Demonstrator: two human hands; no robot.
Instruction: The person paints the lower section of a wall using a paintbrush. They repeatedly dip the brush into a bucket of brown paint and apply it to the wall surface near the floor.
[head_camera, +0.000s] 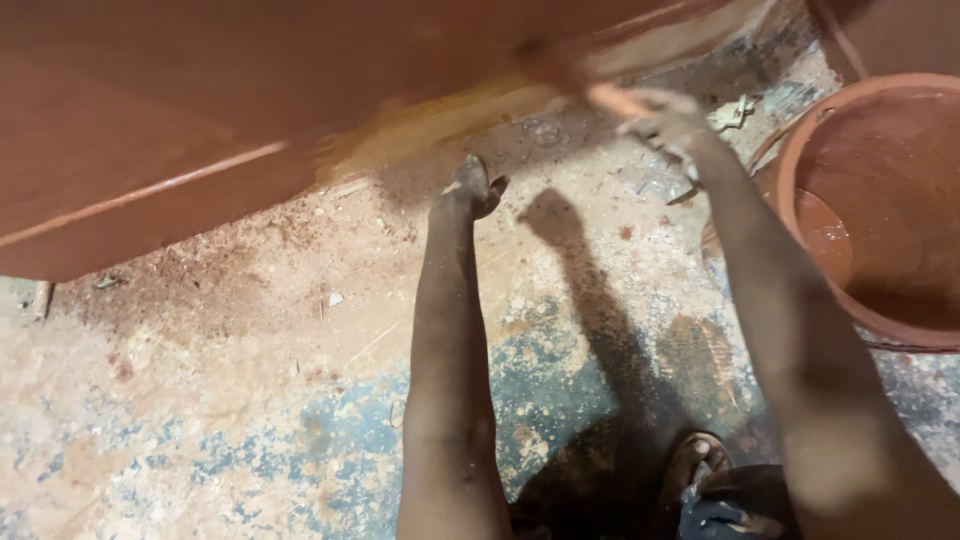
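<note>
A large reddish-brown painted wooden panel (200, 110) fills the upper left, with a bare yellowish patch (420, 125) along its lower edge. My left hand (468, 188) reaches under that edge, fingers curled, touching the panel's underside; whether it grips anything is hidden. My right hand (655, 118), blurred, is closed around a thin brush-like handle (612, 98) that points at the panel's edge.
A round bucket (880, 120) holding reddish-brown paint stands at the right, close to my right forearm. The floor (250, 400) is dusty, stained with paint and strewn with sawdust and wood chips. A sandalled foot (695, 470) shows at the bottom.
</note>
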